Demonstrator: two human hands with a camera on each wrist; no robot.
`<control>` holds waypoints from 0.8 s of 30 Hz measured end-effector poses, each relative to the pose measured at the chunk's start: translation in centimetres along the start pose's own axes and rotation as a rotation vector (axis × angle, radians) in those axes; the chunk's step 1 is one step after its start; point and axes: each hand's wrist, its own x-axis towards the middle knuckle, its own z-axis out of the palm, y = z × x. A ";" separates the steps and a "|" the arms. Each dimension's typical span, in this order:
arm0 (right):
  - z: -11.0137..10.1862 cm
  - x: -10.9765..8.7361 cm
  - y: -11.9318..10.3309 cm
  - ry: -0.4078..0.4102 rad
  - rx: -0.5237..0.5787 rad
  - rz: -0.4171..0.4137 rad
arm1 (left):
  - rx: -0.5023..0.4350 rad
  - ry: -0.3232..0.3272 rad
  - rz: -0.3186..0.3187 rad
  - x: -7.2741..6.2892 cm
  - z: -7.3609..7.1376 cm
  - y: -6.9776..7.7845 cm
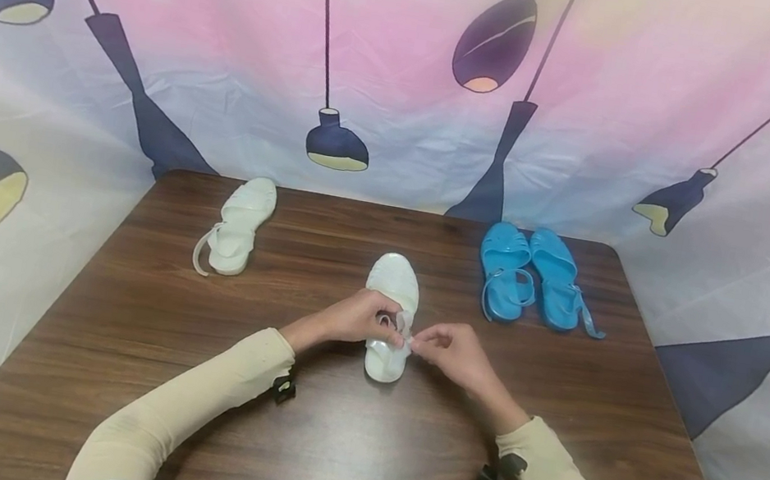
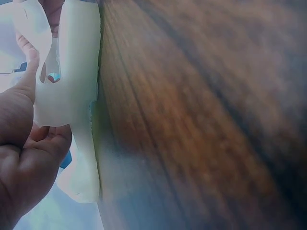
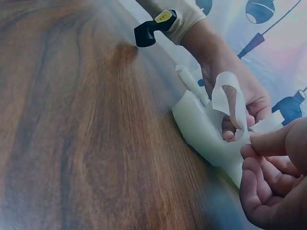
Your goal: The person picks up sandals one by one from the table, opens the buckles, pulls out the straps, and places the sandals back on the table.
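A white sandal [image 1: 394,279] lies in the middle of the wooden table, toe pointing away from me. My left hand [image 1: 360,318] comes in from its left side and grips the ankle strap [image 3: 225,84] between thumb and fingers. From the right, my right hand [image 1: 460,357] pinches the strap's fastening at the sandal's right side. That strap stands up in a loop above the heel in the right wrist view. My fingertips partly hide the fastening. The sandal's pale side [image 2: 81,62] fills the left part of the left wrist view.
Another white sandal [image 1: 248,207] lies at the back left, its strap hanging out to the left. Two blue sandals [image 1: 507,246] lie side by side at the back right. A printed cloth [image 1: 413,53] hangs behind the wooden table [image 1: 339,449].
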 end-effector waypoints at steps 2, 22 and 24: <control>0.0 0.0 -0.1 0.004 0.004 0.012 | -0.002 0.002 0.000 0.0 0.0 -0.1; 0.6 0.9 0.3 -0.032 0.089 0.059 | 0.003 -0.002 0.013 0.1 0.0 -0.3; 0.6 0.9 0.2 -0.039 0.101 0.078 | 0.003 -0.006 0.017 0.1 0.0 -0.3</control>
